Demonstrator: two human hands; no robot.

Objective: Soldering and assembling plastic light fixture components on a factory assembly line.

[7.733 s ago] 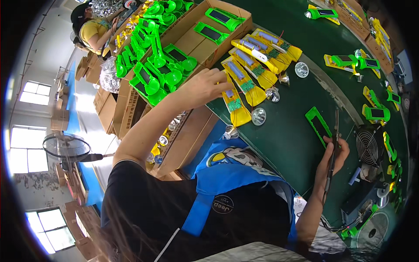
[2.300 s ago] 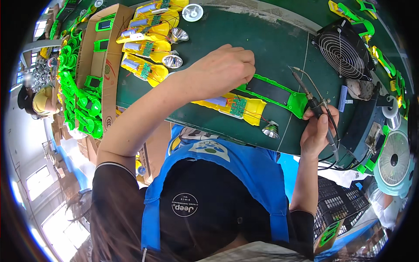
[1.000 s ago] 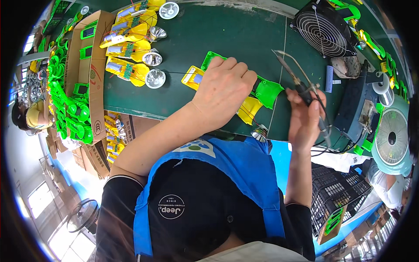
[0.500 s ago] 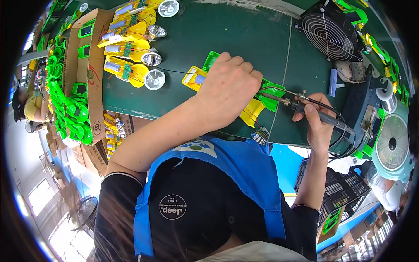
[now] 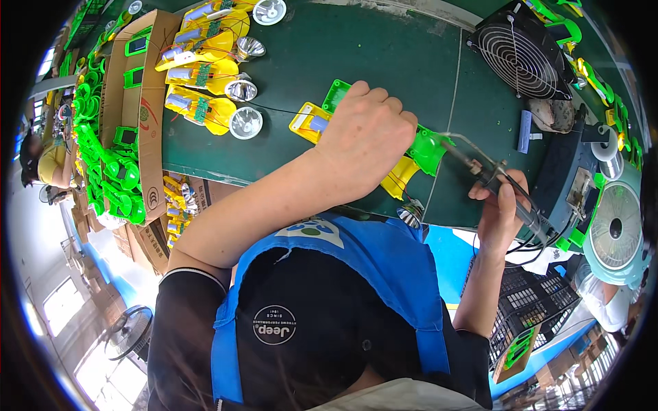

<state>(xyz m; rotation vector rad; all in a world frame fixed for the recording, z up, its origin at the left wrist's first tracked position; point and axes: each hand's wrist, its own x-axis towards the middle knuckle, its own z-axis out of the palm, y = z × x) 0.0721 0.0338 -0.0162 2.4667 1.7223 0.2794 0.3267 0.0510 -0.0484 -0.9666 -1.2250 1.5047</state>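
My left hand (image 5: 367,137) is closed, back upward, over a green plastic lamp casing (image 5: 430,152) that shows on both sides of it; the fingertips are hidden underneath. Beside the casing lies a yellow half-shell (image 5: 301,122) with a cylindrical battery (image 5: 319,124). Another part of the yellow shell (image 5: 399,179) shows below my hand, with a silver reflector (image 5: 410,214) on wires near the table edge. In my right hand (image 5: 499,214) is a soldering iron (image 5: 488,179) with a thin feed tube along it. Its tip is close to the casing's right end.
Several yellow lamp shells (image 5: 199,109) with reflectors lie at upper left, near a cardboard box (image 5: 152,123) and piled green casings. On the right are a black fan (image 5: 517,55), a loose battery (image 5: 524,131), a sponge-like block (image 5: 552,115), a solder spool (image 5: 606,152) and a pale green fan (image 5: 615,226).
My right hand has drawn the soldering iron down and to the right, its tip pulling back from beside my left hand. The left hand has barely shifted.
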